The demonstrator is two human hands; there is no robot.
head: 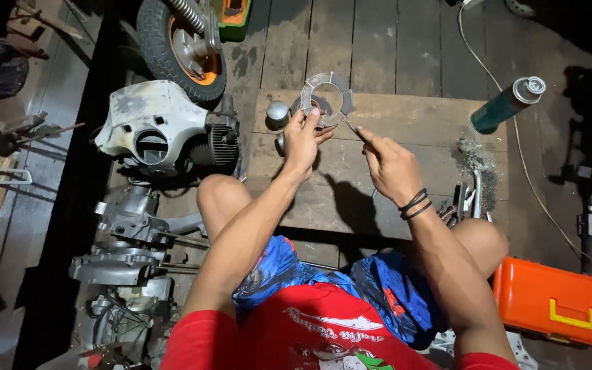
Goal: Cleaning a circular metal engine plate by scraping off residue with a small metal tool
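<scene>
Fingers (307, 122) of the left hand (301, 142) pinch a flat ring (326, 98) by its lower edge, face up, above the board (405, 130). Right hand (390, 166) fingers close on a thin tool (351, 127) pointing up-left at the ring.

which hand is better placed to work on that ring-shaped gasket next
Probably the right hand: its fingers pinch a thin tool pointed at the gasket, while the left hand is busy holding it up.

Red tee w/ white script + graphic print on front, short sleeves. Blue patterned shorts w/ red bits, just above the shirt's print in view. Two black bands on right wrist (416, 204), well above that print. Arms, knees bare.
</scene>
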